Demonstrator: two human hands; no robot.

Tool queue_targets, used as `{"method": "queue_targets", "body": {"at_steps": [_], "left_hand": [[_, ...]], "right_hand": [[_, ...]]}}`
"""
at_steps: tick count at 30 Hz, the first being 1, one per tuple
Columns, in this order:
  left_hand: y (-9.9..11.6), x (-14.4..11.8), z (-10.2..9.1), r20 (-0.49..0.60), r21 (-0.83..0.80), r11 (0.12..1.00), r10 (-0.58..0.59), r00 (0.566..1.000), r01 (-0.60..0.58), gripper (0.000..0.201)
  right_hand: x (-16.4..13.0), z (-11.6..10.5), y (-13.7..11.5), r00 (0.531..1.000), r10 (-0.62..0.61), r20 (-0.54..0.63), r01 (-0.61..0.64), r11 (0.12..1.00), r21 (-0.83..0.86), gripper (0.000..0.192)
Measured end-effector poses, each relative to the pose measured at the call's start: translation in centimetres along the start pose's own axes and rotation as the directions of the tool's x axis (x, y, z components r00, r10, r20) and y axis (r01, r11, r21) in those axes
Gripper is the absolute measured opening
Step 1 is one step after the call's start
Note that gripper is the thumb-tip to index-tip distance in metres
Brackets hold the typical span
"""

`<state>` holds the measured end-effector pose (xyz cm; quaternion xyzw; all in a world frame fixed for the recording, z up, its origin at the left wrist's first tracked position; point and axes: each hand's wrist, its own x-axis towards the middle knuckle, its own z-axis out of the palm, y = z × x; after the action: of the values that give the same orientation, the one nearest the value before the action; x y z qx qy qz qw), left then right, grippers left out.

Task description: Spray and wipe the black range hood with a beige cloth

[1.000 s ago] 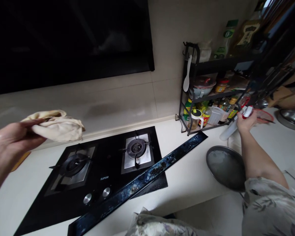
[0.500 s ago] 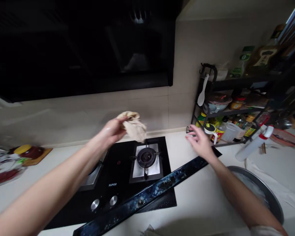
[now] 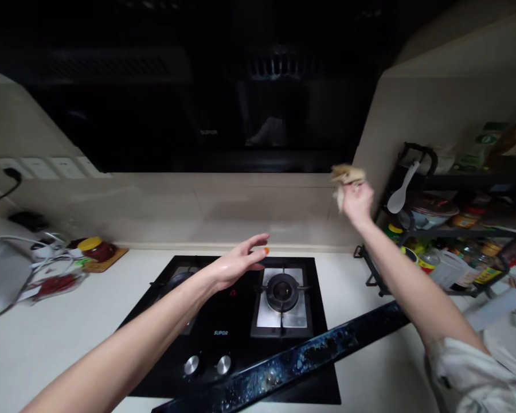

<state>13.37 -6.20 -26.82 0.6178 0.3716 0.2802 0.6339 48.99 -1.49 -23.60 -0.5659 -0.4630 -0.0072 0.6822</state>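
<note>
A crumpled beige cloth (image 3: 346, 174) is gripped in my right hand (image 3: 358, 202), raised close to the lower right corner of the black range hood (image 3: 223, 126). My left hand (image 3: 237, 265) hovers over the black gas stove (image 3: 241, 310), holding nothing, its fingers apart. Below both hands, a long dark strip (image 3: 292, 362) spotted with foam or wet marks lies slantwise across the stove's front and the counter. Its right end passes behind my right forearm. The right burner (image 3: 282, 291) shows between my arms; my left forearm partly covers the left one.
A black rack (image 3: 438, 232) with bottles and bowls stands at the right, a white spoon (image 3: 403, 188) hanging on it. At the left are a yellow-lidded jar (image 3: 97, 250) on a wooden board, a bag of red food (image 3: 58, 284) and wall switches (image 3: 54, 167).
The cloth has passed from my left hand to my right. My right hand has risen toward the hood, my left is now empty, and the view has turned left.
</note>
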Motion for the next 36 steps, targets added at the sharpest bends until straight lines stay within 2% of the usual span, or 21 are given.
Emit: {"method": "queue_targets", "body": {"at_steps": [2,4,7,9,11,12,14,16,17,18,20,22,23,25,27,29,31,33,34,35,36], "left_hand": [[-1.7,-2.1,-3.6,-0.093,-0.039,0.997,-0.069,0.993,0.066,0.079],[-3.7,-4.2,-6.8,-0.176,-0.103,0.988,-0.129,0.976,0.112,0.083],[-6.4,-7.1,-10.7,-0.266,-0.185,0.971,-0.200,0.943,0.154,0.088],[-7.6,-8.4,-12.5,-0.304,-0.216,0.960,-0.240,0.922,0.179,0.090],[-8.1,-8.9,-13.5,-0.322,-0.223,0.954,-0.264,0.909,0.198,0.089],[-8.2,-8.9,-13.7,-0.320,-0.219,0.954,-0.268,0.909,0.204,0.088],[-8.0,-8.7,-13.7,-0.298,-0.207,0.957,-0.261,0.918,0.205,0.084],[-7.7,-8.4,-13.6,-0.251,-0.201,0.959,-0.249,0.935,0.201,0.082],[-7.6,-8.5,-13.6,-0.224,-0.200,0.959,-0.243,0.944,0.200,0.081],[-7.6,-8.6,-13.7,-0.200,-0.200,0.959,-0.241,0.950,0.202,0.080],[-7.9,-9.4,-14.5,-0.176,-0.201,0.956,-0.248,0.953,0.212,0.078],[-8.6,-10.7,-15.8,-0.193,-0.205,0.952,-0.265,0.945,0.225,0.077],[-9.0,-11.4,-16.7,-0.214,-0.210,0.950,-0.276,0.937,0.231,0.076],[-9.9,-12.9,-18.5,-0.261,-0.232,0.944,-0.294,0.919,0.236,0.075],[-10.7,-14.1,-20.1,-0.303,-0.261,0.936,-0.313,0.900,0.238,0.074],[-11.2,-14.8,-21.4,-0.339,-0.291,0.928,-0.328,0.882,0.233,0.074],[-11.5,-15.0,-22.3,-0.356,-0.313,0.921,-0.339,0.871,0.231,0.074],[-11.7,-14.8,-22.7,-0.347,-0.318,0.920,-0.339,0.874,0.230,0.072],[-11.8,-14.7,-22.9,-0.339,-0.313,0.921,-0.336,0.879,0.231,0.070],[-11.8,-14.6,-22.9,-0.331,-0.307,0.923,-0.331,0.884,0.231,0.068],[-11.8,-14.5,-23.0,-0.324,-0.300,0.926,-0.324,0.889,0.229,0.067]], "right_hand": [[5.9,0.1,-1.8,0.974,-0.136,-0.182,0.101,0.976,-0.192,0.023],[10.1,1.6,-3.6,0.952,-0.145,-0.268,0.048,0.940,-0.337,0.039],[11.2,7.3,-5.8,0.948,-0.106,-0.301,-0.042,0.894,-0.447,0.063],[8.8,13.1,-7.0,0.956,-0.229,-0.182,0.106,0.850,-0.516,0.066],[5.4,19.2,-8.4,0.916,-0.390,0.095,0.379,0.761,-0.526,0.062],[3.7,22.0,-9.2,0.864,-0.436,0.252,0.502,0.705,-0.501,0.061],[1.3,26.0,-10.8,0.710,-0.494,0.502,0.698,0.587,-0.410,0.059],[0.8,27.3,-11.8,0.565,-0.523,0.638,0.813,0.482,-0.325,0.062],[1.3,26.8,-12.0,0.518,-0.527,0.674,0.844,0.443,-0.302,0.064],[2.2,25.6,-11.9,0.504,-0.524,0.686,0.853,0.425,-0.302,0.066],[4.8,21.6,-10.9,0.586,-0.516,0.624,0.805,0.462,-0.373,0.065],[7.7,16.7,-9.5,0.773,-0.524,0.357,0.633,0.611,-0.476,0.059],[9.0,14.4,-8.9,0.810,-0.545,0.215,0.576,0.673,-0.464,0.057],[11.1,11.2,-8.4,0.805,-0.569,0.170,0.588,0.725,-0.358,0.061],[12.4,10.9,-8.9,0.757,-0.595,0.269,0.651,0.724,-0.231,0.070],[12.7,13.6,-10.5,0.735,-0.594,0.326,0.661,0.735,-0.151,0.072],[11.8,18.6,-13.0,0.815,-0.522,0.251,0.569,0.803,-0.176,0.064],[9.4,24.8,-15.7,0.923,-0.372,0.100,0.384,0.879,-0.282,0.056],[7.8,27.8,-17.0,0.951,-0.305,0.051,0.302,0.883,-0.360,0.054],[6.1,30.5,-18.1,0.946,-0.310,0.097,0.322,0.856,-0.404,0.053],[4.4,32.8,-19.1,0.898,-0.386,0.212,0.439,0.813,-0.382,0.052]]}}
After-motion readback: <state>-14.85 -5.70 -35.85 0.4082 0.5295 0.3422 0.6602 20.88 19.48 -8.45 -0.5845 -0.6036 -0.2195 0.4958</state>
